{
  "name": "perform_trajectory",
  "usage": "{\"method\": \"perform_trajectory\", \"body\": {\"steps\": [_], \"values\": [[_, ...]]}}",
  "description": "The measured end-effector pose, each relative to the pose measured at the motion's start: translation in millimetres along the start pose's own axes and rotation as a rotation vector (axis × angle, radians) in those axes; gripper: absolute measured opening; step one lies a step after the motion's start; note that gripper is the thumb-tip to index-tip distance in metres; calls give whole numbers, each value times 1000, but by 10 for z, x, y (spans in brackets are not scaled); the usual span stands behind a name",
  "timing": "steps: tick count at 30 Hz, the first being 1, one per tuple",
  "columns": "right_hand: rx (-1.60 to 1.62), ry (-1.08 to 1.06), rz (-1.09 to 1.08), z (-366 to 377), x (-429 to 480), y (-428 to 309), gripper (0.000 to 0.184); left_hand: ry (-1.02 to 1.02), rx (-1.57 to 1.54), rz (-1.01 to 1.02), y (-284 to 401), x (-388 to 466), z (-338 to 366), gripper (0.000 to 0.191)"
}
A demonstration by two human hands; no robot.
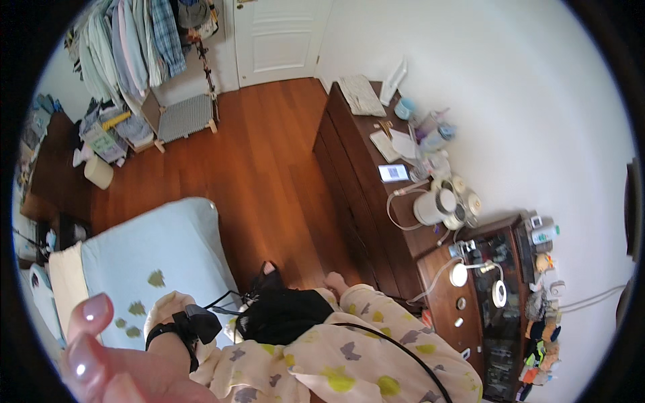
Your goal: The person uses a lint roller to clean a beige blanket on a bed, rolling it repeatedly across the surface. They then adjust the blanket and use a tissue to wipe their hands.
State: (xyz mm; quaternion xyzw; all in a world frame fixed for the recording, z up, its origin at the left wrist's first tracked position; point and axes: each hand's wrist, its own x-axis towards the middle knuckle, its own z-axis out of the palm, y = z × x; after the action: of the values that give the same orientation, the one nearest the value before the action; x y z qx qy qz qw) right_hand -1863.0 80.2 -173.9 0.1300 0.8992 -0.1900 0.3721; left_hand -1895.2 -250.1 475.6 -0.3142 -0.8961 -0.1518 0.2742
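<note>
My left hand [111, 357] is raised very close to the camera at the lower left, fingers bent, its lower part cut off by the picture's edge. Nothing shows in its fingers, though the palm side is partly hidden. A black strap with a small black device [201, 324] sits around the wrist. My right hand is out of view. Before me are my patterned pale clothes [352, 352], a black cloth item [287, 315] at my lap and a black cable [403, 345]. A bed with a light blue cover [166, 242] lies beyond the hand.
A dark wooden dresser [347, 171] on the right bears a lit phone [393, 173], a white kettle-like appliance [428, 207] and bottles. Nearer stands a glass-fronted cabinet [496, 302]. A clothes rack, a striped low seat [185, 118] and a white door [279, 40] are farther off.
</note>
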Motion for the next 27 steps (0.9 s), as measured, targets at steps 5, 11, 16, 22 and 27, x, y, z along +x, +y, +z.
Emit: {"method": "perform_trajectory", "body": {"steps": [5, 11, 16, 22, 27], "values": [[471, 249, 35, -1057, 854, -836, 31, 210, -98, -34, -1131, 888, 957, 24], [312, 201, -21, -1853, 1914, -1607, 34, -98, 20, -364, -3470, 879, 2654, 30], [613, 48, -227, -2524, 3117, -1720, 36, -728, 374, -1276, -5420, -995, 4110, 50], [-911, 156, -1096, -4126, 5071, -2471, 19, -600, -488, -2202, -4670, -3398, 5019, 43], [46, -224, -145, -4989, 6475, -4206, 17, 984, -1069, -2829, -3432, -3646, 5345, 38]]}}
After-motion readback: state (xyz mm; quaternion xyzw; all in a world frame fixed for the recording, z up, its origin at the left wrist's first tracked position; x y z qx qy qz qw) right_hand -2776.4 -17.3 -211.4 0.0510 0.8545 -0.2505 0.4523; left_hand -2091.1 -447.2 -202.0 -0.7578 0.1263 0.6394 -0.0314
